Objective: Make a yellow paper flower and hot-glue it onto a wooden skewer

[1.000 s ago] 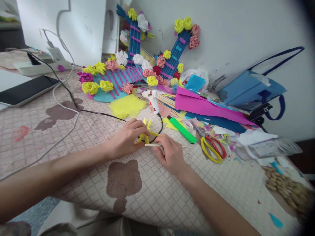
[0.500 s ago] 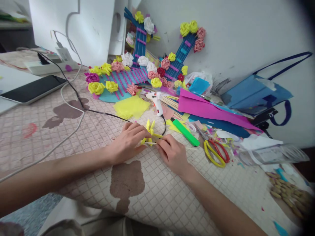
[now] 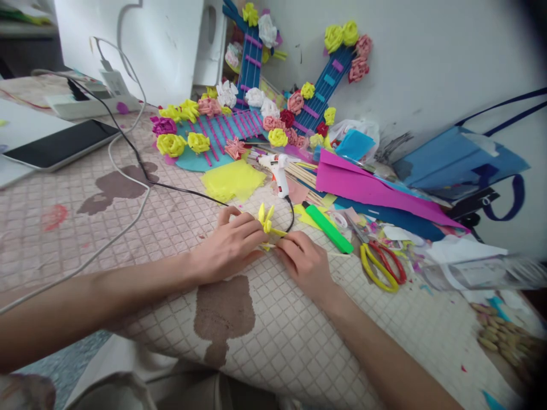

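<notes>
A yellow paper flower [image 3: 265, 218] on a thin stick is between my two hands, just above the patterned tablecloth. My left hand [image 3: 231, 244] is closed around the flower's left side, its fingers hiding part of the petals. The fingertips of my right hand [image 3: 305, 263] pinch the thin pale stick, whose end pokes out to the right of that hand. Just beyond them lies a white hot glue gun [image 3: 277, 172] with a black cord. A green marker-shaped stick [image 3: 329, 228] rests to the right of the flower.
Yellow-and-red-handled scissors [image 3: 382, 266] lie among paper scraps at the right. Behind stand blue paper guitar shapes [image 3: 322, 91] trimmed with paper flowers. Yellow paper sheets [image 3: 234, 179], magenta paper [image 3: 367, 191], a phone [image 3: 62, 145], a power strip [image 3: 85, 105] and trailing cables surround the work area.
The view has shifted slightly, moving the scene a little rightward. The flower has turned between my fingers, and more of it is covered by my left hand.
</notes>
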Demonstrator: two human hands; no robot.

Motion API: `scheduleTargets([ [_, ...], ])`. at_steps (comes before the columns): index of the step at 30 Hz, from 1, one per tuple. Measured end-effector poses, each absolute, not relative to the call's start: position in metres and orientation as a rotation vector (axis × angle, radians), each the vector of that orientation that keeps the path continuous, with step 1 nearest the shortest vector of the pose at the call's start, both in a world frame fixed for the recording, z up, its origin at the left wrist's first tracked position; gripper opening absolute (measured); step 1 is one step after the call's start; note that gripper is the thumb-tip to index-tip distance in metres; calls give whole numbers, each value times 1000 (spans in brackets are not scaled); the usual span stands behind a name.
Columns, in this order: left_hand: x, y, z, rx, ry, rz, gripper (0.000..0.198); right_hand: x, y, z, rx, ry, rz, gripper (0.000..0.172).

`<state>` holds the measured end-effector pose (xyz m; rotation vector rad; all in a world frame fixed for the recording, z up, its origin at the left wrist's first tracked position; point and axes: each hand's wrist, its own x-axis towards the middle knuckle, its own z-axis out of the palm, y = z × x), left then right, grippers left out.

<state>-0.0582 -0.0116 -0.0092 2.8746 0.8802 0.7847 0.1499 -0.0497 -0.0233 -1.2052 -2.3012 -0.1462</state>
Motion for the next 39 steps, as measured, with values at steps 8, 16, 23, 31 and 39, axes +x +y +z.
scheduleTargets([
  [8, -55, -16, -6, 2853, 881, 761, 11, 150, -49, -23, -1206, -2311, -117, 19],
  [16, -54, -15, -7, 2849, 869, 811, 14, 149, -49, -23, -1197, -2320, -126, 20],
  [23, -56, -13, -8, 2878, 871, 755, 18, 149, -48, -22, -1206, -2343, -120, 20],
  [31, -55, -13, -4, 2849, 879, 729, 24, 146, -48, -22, -1206, -2318, -103, 19],
  [39, -53, -10, -6, 2832, 921, 762, 24, 141, -44, -20, -1184, -2321, -97, 16],
])
